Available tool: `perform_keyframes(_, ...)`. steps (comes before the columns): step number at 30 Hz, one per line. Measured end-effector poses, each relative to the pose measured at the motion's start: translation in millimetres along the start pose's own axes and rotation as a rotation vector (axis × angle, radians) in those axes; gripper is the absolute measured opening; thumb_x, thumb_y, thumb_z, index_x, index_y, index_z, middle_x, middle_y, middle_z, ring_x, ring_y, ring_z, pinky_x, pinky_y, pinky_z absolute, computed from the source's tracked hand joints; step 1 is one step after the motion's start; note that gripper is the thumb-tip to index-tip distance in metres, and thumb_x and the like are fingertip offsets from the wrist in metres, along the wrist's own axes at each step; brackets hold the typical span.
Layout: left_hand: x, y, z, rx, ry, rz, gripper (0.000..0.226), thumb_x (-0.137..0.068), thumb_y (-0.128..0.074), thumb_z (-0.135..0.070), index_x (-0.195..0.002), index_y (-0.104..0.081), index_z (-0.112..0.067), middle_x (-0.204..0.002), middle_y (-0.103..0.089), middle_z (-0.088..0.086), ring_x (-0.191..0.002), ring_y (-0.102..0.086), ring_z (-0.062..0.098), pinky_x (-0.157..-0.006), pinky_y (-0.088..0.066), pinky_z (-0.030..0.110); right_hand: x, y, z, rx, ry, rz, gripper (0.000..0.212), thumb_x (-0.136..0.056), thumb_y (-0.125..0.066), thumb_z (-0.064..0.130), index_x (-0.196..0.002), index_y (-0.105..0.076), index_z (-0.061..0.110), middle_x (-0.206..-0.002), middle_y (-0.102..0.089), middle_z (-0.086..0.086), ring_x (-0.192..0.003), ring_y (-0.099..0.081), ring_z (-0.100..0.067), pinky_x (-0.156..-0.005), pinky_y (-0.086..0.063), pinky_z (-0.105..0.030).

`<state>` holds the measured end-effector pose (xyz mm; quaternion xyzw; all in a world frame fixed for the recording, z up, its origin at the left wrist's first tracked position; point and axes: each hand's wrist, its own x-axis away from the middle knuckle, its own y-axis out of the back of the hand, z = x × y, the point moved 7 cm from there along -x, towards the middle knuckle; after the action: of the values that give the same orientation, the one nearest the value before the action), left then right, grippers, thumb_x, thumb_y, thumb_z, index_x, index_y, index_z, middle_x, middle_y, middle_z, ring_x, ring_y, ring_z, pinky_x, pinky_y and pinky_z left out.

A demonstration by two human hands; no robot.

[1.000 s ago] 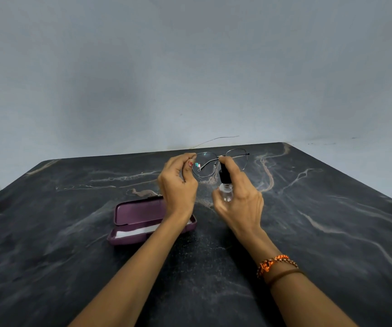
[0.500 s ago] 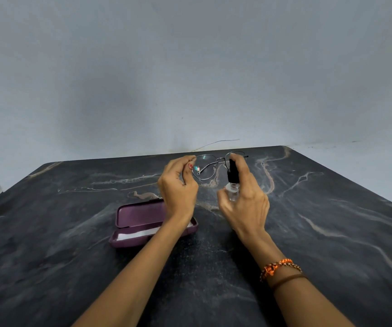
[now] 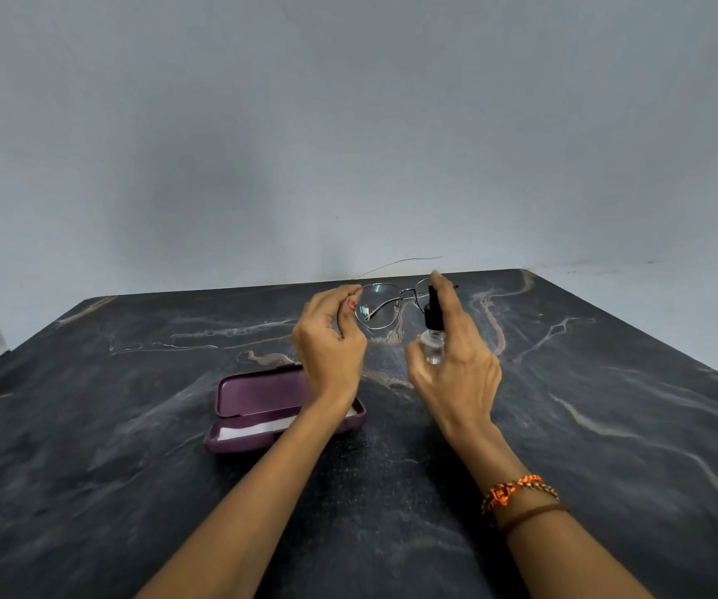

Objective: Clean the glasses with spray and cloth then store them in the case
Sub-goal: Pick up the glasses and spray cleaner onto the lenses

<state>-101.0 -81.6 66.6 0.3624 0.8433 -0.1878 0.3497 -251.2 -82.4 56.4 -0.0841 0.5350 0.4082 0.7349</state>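
— Which step are you at now?

— I think it is the spraying step. My left hand (image 3: 329,343) is closed on the glasses (image 3: 385,306); the grip pinches the frame at its left end and holds them up above the worktop (image 3: 608,425). My right hand (image 3: 456,369) is closed around the spray bottle (image 3: 433,335), just beside the right lens, with the forefinger resting on the black top.

— And the case?

— The case (image 3: 262,408) lies open on the worktop, below my left wrist. Something white lies inside; probably it is the cloth (image 3: 253,428), but I cannot say for sure.

— What does the next move need?

— In my judgement, to aim the nozzle at a lens and press shortly, while the left grip keeps the thin frame steady. After that I need one free hand for the cloth.
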Motion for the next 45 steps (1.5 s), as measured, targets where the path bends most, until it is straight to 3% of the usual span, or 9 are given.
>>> perform_keyframes(3, 0.1, 0.3, 0.5, 0.005, 0.007, -0.002, 0.017, -0.082, -0.056, 0.003, -0.097, -0.065, 0.002, -0.088, -0.06, 0.0, -0.085, -0.06, 0.018, -0.076, -0.049, 0.029, -0.4, -0.6, -1.6, -0.004, -0.001, 0.019, 0.069, -0.062, -0.067, 0.004, -0.127, -0.05, 0.019, -0.074, -0.066, -0.011, -0.041, -0.052, -0.023, -0.038, -0.041, -0.024)
perform_keyframes(7, 0.8, -0.4, 1.2, 0.006, 0.012, -0.002, 0.017, -0.082, -0.056, 0.003, -0.097, -0.065, 0.001, -0.088, -0.06, 0.0, -0.086, -0.06, 0.019, -0.076, -0.05, 0.03, 0.0, -1.4, -1.3, -0.052, 0.006, 0.047, 0.067, -0.065, -0.066, 0.005, -0.12, -0.036, 0.03, -0.083, -0.069, -0.011, -0.043, -0.054, -0.021, -0.038, -0.05, -0.03)
perform_keyframes(14, 1.5, 0.3, 0.5, 0.005, 0.008, -0.001, 0.018, -0.082, -0.055, 0.003, -0.097, -0.065, 0.001, -0.088, -0.06, 0.0, -0.086, -0.061, 0.02, -0.076, -0.051, 0.032, 1.5, -4.9, 1.0, -0.004, 0.003, 0.075, 0.075, -0.065, -0.069, 0.005, -0.125, -0.031, 0.029, -0.08, -0.068, -0.011, -0.043, -0.054, -0.023, -0.038, -0.047, -0.028)
perform_keyframes(19, 1.9, -0.6, 0.0, -0.002, 0.005, 0.005, 0.017, -0.082, -0.056, 0.004, -0.096, -0.065, 0.002, -0.087, -0.061, 0.002, -0.086, -0.062, 0.022, -0.076, -0.052, 0.034, -0.4, -1.8, -1.7, -0.033, -0.001, 0.054, 0.063, -0.067, -0.063, 0.006, -0.119, -0.034, 0.026, -0.078, -0.067, -0.012, -0.047, -0.056, -0.024, -0.041, -0.052, -0.033)
perform_keyframes(24, 3.4, -0.7, -1.8, 0.0, -0.007, 0.003, 0.017, -0.082, -0.056, 0.004, -0.095, -0.065, 0.003, -0.086, -0.06, 0.001, -0.084, -0.061, 0.022, -0.071, -0.052, 0.032, 0.0, -1.6, -2.8, 0.002, -0.037, 0.045, 0.072, -0.064, -0.067, 0.005, -0.128, -0.041, 0.023, -0.074, -0.065, -0.01, -0.045, -0.054, -0.023, -0.042, -0.042, -0.025)
perform_keyframes(31, 4.5, -2.5, -3.2, 0.014, -0.027, 0.012, 0.017, -0.082, -0.056, 0.003, -0.095, -0.066, 0.001, -0.086, -0.061, 0.0, -0.083, -0.06, 0.016, -0.072, -0.047, 0.01, -0.6, -0.5, -2.2, -0.017, 0.002, 0.047, 0.067, -0.064, -0.066, 0.006, -0.12, -0.035, 0.028, -0.071, -0.065, -0.009, -0.045, -0.053, -0.02, -0.04, -0.044, -0.027)
perform_keyframes(37, 3.4, -1.7, -2.0, 0.013, -0.03, 0.003, 0.017, -0.082, -0.056, 0.004, -0.095, -0.066, 0.001, -0.086, -0.06, 0.0, -0.083, -0.059, 0.015, -0.072, -0.046, 0.007, 2.1, -0.2, -2.8, 0.002, -0.024, 0.005, 0.072, -0.063, -0.064, 0.009, -0.126, -0.034, 0.028, -0.075, -0.066, -0.008, -0.045, -0.046, -0.015, -0.042, -0.035, -0.022)
perform_keyframes(45, -0.8, 6.1, 6.1, 0.014, 0.035, -0.054, 0.017, -0.082, -0.055, 0.003, -0.096, -0.066, 0.0, -0.088, -0.061, 0.001, -0.082, -0.059, 0.014, -0.072, -0.05, 0.016, -5.6, 16.8, -26.9, 0.016, -0.13, -0.13, 0.074, -0.061, -0.067, 0.0, -0.122, -0.035, 0.029, -0.067, -0.061, -0.004, -0.045, -0.043, -0.017, -0.044, -0.033, -0.018)
